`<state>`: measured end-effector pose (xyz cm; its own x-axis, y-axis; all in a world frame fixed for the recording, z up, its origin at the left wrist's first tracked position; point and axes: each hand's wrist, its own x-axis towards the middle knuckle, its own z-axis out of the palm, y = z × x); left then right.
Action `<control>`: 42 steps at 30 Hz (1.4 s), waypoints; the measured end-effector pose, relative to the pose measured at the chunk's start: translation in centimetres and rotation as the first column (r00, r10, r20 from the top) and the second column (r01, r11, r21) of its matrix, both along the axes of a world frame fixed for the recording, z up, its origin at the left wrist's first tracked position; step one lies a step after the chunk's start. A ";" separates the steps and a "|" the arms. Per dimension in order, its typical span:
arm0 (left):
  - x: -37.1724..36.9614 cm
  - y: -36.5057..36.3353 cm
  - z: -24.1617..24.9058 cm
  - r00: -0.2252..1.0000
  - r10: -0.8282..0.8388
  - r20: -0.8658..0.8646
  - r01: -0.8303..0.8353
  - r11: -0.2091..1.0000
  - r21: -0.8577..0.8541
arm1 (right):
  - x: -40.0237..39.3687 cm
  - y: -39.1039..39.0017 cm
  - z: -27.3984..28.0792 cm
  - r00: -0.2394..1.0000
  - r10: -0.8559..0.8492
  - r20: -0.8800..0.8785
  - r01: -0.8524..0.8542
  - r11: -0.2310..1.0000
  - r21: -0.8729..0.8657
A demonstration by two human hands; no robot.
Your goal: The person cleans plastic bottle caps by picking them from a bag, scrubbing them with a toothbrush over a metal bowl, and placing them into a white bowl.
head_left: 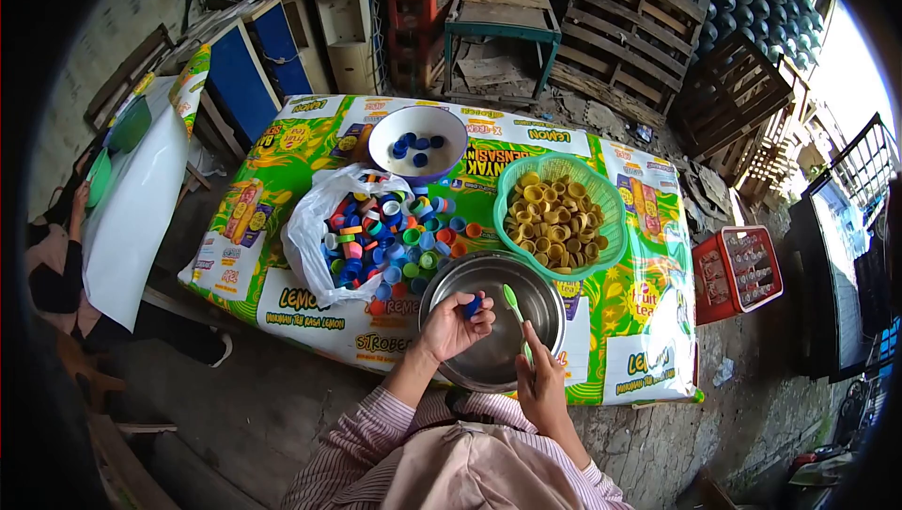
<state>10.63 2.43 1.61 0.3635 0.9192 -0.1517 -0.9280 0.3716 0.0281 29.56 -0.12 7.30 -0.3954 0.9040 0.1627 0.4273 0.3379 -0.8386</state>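
My left hand pinches a dark blue bottle cap above the left part of a steel bowl. In my right hand is a green toothbrush, its head pointing up and away from me over the same bowl. Left of the bowl, a white plastic bag spills bottle caps of many colours onto the table cover. Several dark blue caps lie inside a white bowl farther back. A green basket on the right holds many yellow-brown caps.
A printed green and yellow cover spreads over the table. Beyond it stand a small table, wooden pallets and stacked crates. A red crate is at the right. Another person's hand shows at far left.
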 end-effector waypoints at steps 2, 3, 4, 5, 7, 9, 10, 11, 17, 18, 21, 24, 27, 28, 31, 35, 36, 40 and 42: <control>0.2 0.0 0.8 0.999 -0.012 0.053 0.010 1.000 0.027 | 0.4 -0.4 0.3 0.999 -0.003 0.045 0.005 0.999 -0.050; 0.3 0.3 0.7 0.998 -0.023 0.054 0.022 0.999 0.028 | 0.5 -0.4 0.4 0.998 0.013 0.069 -0.010 0.999 -0.033; 0.3 0.3 0.6 0.996 -0.025 0.087 0.025 1.000 0.002 | 0.5 -0.4 0.4 0.995 0.030 0.092 -0.028 0.999 -0.019; 0.3 0.3 0.3 0.993 -0.024 0.119 0.027 0.999 -0.027 | 0.5 -0.4 0.5 0.996 0.023 0.091 -0.021 1.000 -0.020; 0.4 0.4 0.2 0.996 -0.043 0.074 0.039 0.998 0.054 | 0.5 -0.4 0.7 0.996 0.010 0.093 -0.011 1.000 0.015; 0.8 0.3 0.9 0.971 0.073 -0.226 -0.070 0.997 0.020 | 0.7 -0.2 0.8 0.993 0.011 0.117 -0.017 0.998 0.055; 0.6 0.3 0.8 0.948 0.058 -0.312 -0.063 0.998 -0.007 | 0.8 -0.3 0.8 0.990 0.014 0.144 -0.027 0.995 0.093; 0.4 0.2 0.4 0.949 0.054 -0.311 -0.060 0.998 -0.010 | 0.8 -0.1 0.6 0.989 0.011 0.145 -0.024 0.996 0.090; 0.0 0.8 -1.5 0.805 0.004 -0.593 -0.003 1.000 0.003 | 1.5 2.0 -3.1 0.961 0.067 0.269 -0.118 0.977 0.177; 0.1 1.0 -2.1 0.783 0.007 -0.621 -0.029 0.999 -0.026 | 1.3 1.7 -3.0 0.961 0.071 0.268 -0.121 0.977 0.174; 0.6 1.2 -1.5 0.818 0.017 -0.575 -0.055 0.997 -0.048 | 0.6 1.2 -2.9 0.992 0.115 -0.044 -0.112 0.991 0.071; 0.5 1.0 -1.8 0.794 0.035 -0.607 -0.067 0.997 -0.030 | 0.3 1.0 -3.3 0.981 0.118 -0.152 -0.117 0.993 0.018; 0.2 0.9 -2.7 0.829 0.040 -0.557 -0.032 0.999 0.024 | 0.5 1.1 -1.8 0.992 0.103 0.067 -0.098 0.993 -0.071; 0.3 0.9 -2.3 0.865 0.039 -0.501 -0.015 0.999 0.051 | 0.1 0.5 -1.6 0.998 0.070 0.010 -0.070 0.997 0.011; 0.8 0.8 -0.9 0.914 0.060 -0.402 -0.027 0.996 0.086 | -0.6 -0.1 -1.4 0.998 0.017 -0.055 -0.010 0.993 0.119; 1.2 0.4 0.3 0.948 0.075 -0.309 -0.057 0.996 0.066 | -0.3 0.1 -0.5 0.994 0.032 0.108 -0.039 0.997 0.061; 1.3 0.4 0.6 0.941 0.085 -0.327 -0.063 0.995 0.077 | -0.2 0.1 -0.4 0.994 0.008 0.109 -0.015 0.997 0.069; 1.8 0.3 1.2 0.913 0.130 -0.386 -0.108 0.991 0.078 | -0.4 -0.1 -0.4 0.998 0.014 0.066 -0.020 0.995 0.098; 1.9 0.1 1.4 0.847 0.187 -0.498 -0.153 0.982 0.108 | -0.4 0.1 -1.3 1.000 0.026 0.003 -0.026 0.995 0.092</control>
<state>12.55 2.55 2.98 0.0896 0.9730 -0.2125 -0.8283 0.1913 0.5266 29.17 -0.03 5.97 -0.4188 0.8746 0.2443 0.4189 0.4248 -0.8026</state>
